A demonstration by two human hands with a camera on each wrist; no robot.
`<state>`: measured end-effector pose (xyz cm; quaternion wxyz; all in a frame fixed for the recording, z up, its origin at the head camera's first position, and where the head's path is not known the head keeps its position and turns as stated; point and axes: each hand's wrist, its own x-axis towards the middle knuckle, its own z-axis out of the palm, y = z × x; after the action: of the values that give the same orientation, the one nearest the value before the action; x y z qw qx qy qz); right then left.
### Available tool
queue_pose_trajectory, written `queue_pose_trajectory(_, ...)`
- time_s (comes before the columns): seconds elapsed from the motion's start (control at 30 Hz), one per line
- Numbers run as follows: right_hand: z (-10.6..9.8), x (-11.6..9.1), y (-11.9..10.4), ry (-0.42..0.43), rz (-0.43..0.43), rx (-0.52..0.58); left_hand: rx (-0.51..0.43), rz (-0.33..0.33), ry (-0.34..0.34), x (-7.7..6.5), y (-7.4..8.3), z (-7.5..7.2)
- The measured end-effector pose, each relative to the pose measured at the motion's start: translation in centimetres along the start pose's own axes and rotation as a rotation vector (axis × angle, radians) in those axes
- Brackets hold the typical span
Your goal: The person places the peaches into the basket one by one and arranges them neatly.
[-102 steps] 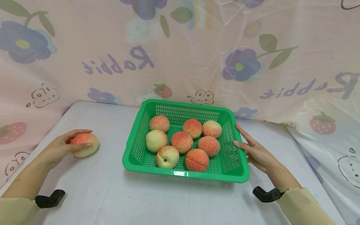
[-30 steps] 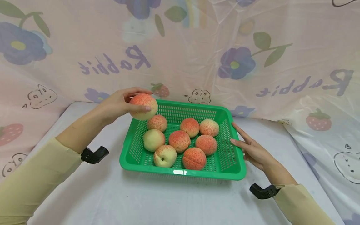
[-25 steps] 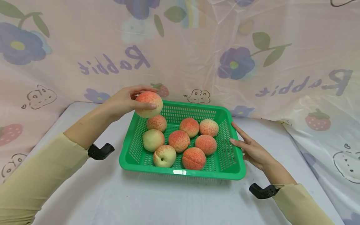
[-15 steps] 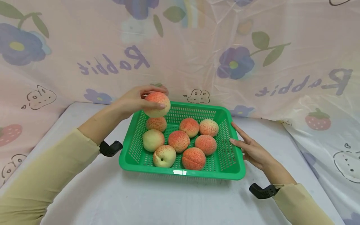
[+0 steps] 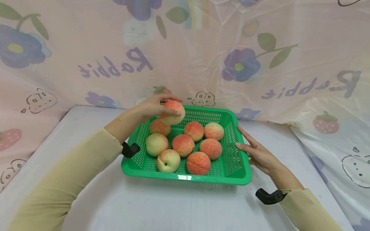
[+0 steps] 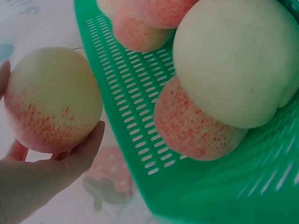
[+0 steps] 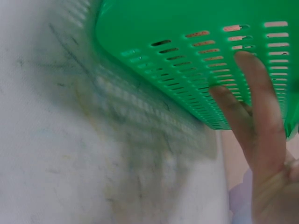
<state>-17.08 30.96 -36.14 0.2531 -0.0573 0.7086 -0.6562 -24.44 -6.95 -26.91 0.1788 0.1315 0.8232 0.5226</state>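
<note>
My left hand (image 5: 154, 107) holds a red-and-cream peach (image 5: 175, 116) over the back left part of a green plastic basket (image 5: 216, 180). In the left wrist view, thumb and fingers curl around that peach (image 6: 53, 100), which overlaps the basket's edge. Several more peaches lie in the basket, some red like the front one (image 5: 198, 163), others pale like the left one (image 5: 157, 145). At the basket's right side, my right hand (image 5: 261, 158) grips the rim, thumb over it. The right wrist view shows fingers (image 7: 264, 100) against the slotted outer wall.
The basket stands on a table with a white cover (image 5: 185, 208). A printed curtain (image 5: 188, 64) with flowers and rabbits hangs close behind it and along both sides. Black curved pieces (image 5: 270, 196) stick out at both sleeve cuffs.
My left hand has picked the peach up from the table at the left and carried it right, over the basket, lowering slightly in the last half second. The right hand has stayed on the rim.
</note>
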Motion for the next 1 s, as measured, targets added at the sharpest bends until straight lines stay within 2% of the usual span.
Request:
queue_pose_trajectory(0.23,-0.1,0.1,0.2,-0.016,-0.011,0.011,0.087,-0.069,-0.025,1.8,-1.3,1.3)
queue_pose_trajectory(0.37,-0.2,0.1,0.2,-0.024,-0.015,0.016,0.095,-0.087,-0.022,2.4,-1.9,2.0)
queue_pose_trajectory(0.57,-0.1,0.0,0.1,-0.014,-0.009,0.004,0.092,-0.119,-0.015,2.6,-2.1,2.6)
queue_pose_trajectory(0.77,0.0,0.1,0.0,-0.011,-0.006,0.004,0.113,-0.153,-0.008,2.5,-2.2,2.6)
queue_pose_trajectory(1.0,0.0,0.0,0.1,-0.009,-0.009,0.006,0.187,-0.158,-0.07,2.2,-2.1,2.4)
